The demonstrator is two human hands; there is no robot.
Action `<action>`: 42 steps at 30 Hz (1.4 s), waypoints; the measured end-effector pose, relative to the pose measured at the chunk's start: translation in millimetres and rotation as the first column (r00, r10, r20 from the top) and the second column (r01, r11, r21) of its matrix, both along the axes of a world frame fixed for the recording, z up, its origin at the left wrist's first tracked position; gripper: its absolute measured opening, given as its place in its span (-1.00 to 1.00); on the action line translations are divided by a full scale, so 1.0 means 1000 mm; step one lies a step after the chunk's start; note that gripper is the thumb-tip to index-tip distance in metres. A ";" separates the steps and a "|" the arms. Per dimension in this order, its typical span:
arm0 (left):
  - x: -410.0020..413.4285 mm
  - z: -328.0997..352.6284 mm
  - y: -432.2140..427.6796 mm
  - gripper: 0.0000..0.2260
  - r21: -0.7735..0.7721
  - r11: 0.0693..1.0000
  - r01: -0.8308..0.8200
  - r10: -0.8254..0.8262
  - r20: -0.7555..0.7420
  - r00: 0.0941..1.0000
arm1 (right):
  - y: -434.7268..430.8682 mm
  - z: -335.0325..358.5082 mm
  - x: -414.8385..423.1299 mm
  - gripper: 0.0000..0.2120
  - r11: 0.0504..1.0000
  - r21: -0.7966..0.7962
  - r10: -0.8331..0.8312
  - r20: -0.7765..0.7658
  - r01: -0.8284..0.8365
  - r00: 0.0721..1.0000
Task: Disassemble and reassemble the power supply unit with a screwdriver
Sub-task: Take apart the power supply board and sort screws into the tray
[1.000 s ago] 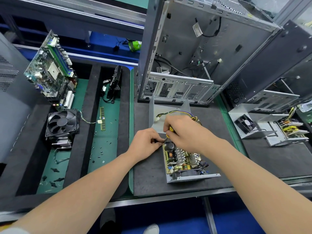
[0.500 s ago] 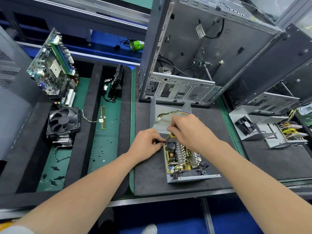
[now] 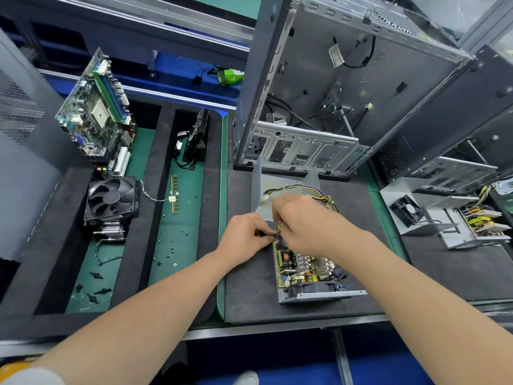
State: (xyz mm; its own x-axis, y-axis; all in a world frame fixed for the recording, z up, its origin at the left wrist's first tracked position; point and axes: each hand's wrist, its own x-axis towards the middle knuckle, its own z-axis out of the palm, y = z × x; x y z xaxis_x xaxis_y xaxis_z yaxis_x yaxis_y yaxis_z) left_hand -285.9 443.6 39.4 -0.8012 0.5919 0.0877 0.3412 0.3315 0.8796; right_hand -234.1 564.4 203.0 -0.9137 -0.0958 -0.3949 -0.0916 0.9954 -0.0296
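The opened grey metal power supply unit (image 3: 306, 270) lies on the dark mat (image 3: 249, 295), bare mat on either side — the tall grey computer case (image 3: 347, 87) stands behind. Both forearms reach in; the left hand (image 3: 244, 234) pinches something small and dark at the unit's far corner, the right hand (image 3: 305, 226) is curled round a yellow-handled screwdriver (image 3: 279, 225), mostly hidden.

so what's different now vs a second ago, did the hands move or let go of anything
Very little. The right hand shifted slightly over the far corner of the open power supply unit, still closed around the yellow-handled screwdriver. The left hand keeps pinching at the same corner beside the tip. Nothing was let go. The unit, its cover and wire bundle lie as before.
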 end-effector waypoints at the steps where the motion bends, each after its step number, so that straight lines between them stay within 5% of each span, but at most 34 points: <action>1: 0.000 0.001 0.000 -0.88 0.001 1.000 0.006 -0.006 0.007 1.000 | -0.001 0.000 -0.002 -0.87 1.000 0.019 -0.005 0.015 0.005 1.000; 8: 0.000 0.001 0.001 -0.86 0.018 1.000 -0.001 0.000 0.037 0.999 | -0.003 -0.004 -0.005 -0.74 0.984 0.141 -0.085 -0.142 0.105 0.986; 13: 0.001 0.001 0.001 -0.88 0.017 1.000 -0.010 0.009 0.045 0.999 | -0.002 0.007 -0.006 -0.90 1.000 -0.018 0.003 0.070 -0.002 0.998; 19: 0.001 0.001 0.002 -0.85 0.011 1.000 -0.014 0.014 0.037 0.999 | -0.002 0.004 -0.008 -0.89 0.985 0.168 0.043 0.006 -0.044 0.999; 24: 0.000 0.002 0.002 -0.85 0.012 1.000 -0.002 0.001 0.052 0.999 | -0.004 -0.001 -0.004 -0.61 0.962 0.271 0.017 -0.093 0.009 0.995; 29: 0.000 0.001 0.003 -0.85 -0.023 1.000 -0.010 0.010 0.030 1.000 | 0.005 0.000 0.001 -0.87 0.999 0.026 -0.039 0.010 0.039 0.999; 32: 0.000 -0.001 0.004 -0.86 -0.027 0.999 -0.018 0.018 0.022 1.000 | 0.013 -0.001 0.003 -0.89 0.994 0.050 -0.095 0.012 0.094 0.995; 38: 0.000 -0.006 0.005 -0.87 -0.015 0.999 -0.043 0.043 0.033 0.999 | 0.023 -0.003 0.001 -0.72 0.970 -0.015 -0.242 -0.060 0.241 0.968; 42: -0.001 -0.005 0.005 -0.86 -0.017 0.999 -0.029 0.030 0.036 0.999 | 0.019 -0.005 -0.003 -0.61 0.958 0.151 -0.220 -0.160 0.244 0.962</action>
State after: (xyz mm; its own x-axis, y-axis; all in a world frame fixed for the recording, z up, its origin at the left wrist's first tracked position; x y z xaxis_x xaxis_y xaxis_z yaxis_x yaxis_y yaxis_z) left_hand -286.5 448.4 34.0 -0.8209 0.5690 0.0486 0.2988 0.3555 0.8856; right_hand -237.6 583.4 197.9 -0.9500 0.1817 -0.2538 0.1510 0.9791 0.1360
